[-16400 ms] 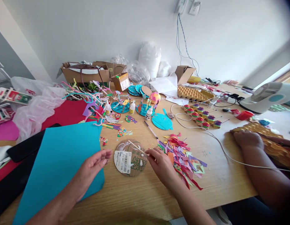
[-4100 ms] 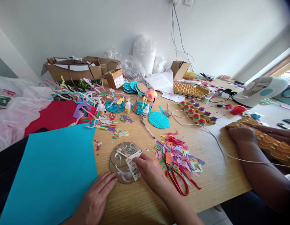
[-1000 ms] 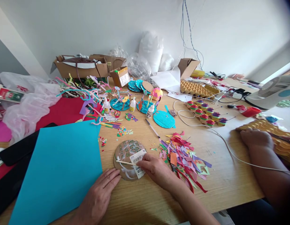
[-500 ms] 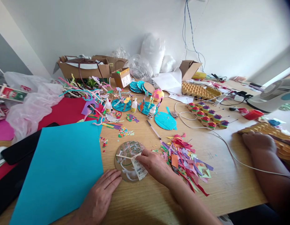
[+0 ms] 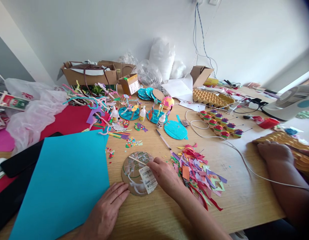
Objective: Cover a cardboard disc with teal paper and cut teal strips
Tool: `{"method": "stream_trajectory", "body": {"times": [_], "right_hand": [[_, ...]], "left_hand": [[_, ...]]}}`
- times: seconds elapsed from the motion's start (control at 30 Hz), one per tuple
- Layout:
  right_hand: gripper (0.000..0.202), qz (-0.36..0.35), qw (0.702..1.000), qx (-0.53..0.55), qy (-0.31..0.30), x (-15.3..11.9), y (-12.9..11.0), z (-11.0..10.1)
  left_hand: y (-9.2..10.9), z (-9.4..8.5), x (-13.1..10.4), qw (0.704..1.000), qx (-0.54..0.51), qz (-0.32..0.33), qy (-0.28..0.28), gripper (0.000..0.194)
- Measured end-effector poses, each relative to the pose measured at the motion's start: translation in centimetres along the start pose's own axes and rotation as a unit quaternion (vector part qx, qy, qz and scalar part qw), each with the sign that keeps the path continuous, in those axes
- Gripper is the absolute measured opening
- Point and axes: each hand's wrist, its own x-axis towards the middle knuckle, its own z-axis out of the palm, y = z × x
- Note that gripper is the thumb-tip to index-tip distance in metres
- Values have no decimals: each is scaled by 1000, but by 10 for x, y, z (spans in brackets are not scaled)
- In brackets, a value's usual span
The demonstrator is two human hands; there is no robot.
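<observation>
A round cardboard disc (image 5: 133,173) lies on the table in front of me, with green print, a white barcode label (image 5: 147,180) and whitish wet-looking smears like glue. My right hand (image 5: 166,175) pinches a thin pale wooden stick (image 5: 136,160), its tip against the far part of the disc. Flat on the table, fingers stretched out, my left hand (image 5: 108,206) touches the disc's lower left edge. Beside that hand lies a large blue sheet (image 5: 66,176). Cut paper scraps (image 5: 196,170) are heaped to the right of my right hand.
Glue bottles (image 5: 161,120), a blue disc (image 5: 175,129) and a pen (image 5: 163,139) lie beyond. A white cable (image 5: 240,155) crosses the right side. Another person's hand (image 5: 275,153) rests on an egg tray (image 5: 289,141). A fan (image 5: 285,103) stands far right.
My right hand has shifted slightly right, and the stick's tip has moved up and right across the disc. More of the label shows. The left hand stays at the disc's edge.
</observation>
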Motion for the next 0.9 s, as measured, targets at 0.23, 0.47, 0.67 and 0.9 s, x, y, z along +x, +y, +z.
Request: {"method": "stream_trajectory", "body": {"times": [0.23, 0.47, 0.67, 0.9], "right_hand": [[24, -15, 1000, 15, -12, -2, -2, 0], [25, 54, 998, -10, 10, 2, 7, -1], [25, 0, 999, 40, -5, -5, -1, -1], [17, 62, 964, 231, 114, -9, 22, 5]], "left_hand": [[2, -5, 5, 1000, 0, 3, -3, 51], [1, -5, 3, 1000, -20, -4, -4, 54], [2, -2, 3, 1000, -21, -9, 14, 52], [7, -16, -2, 967, -196, -146, 69, 35]]}}
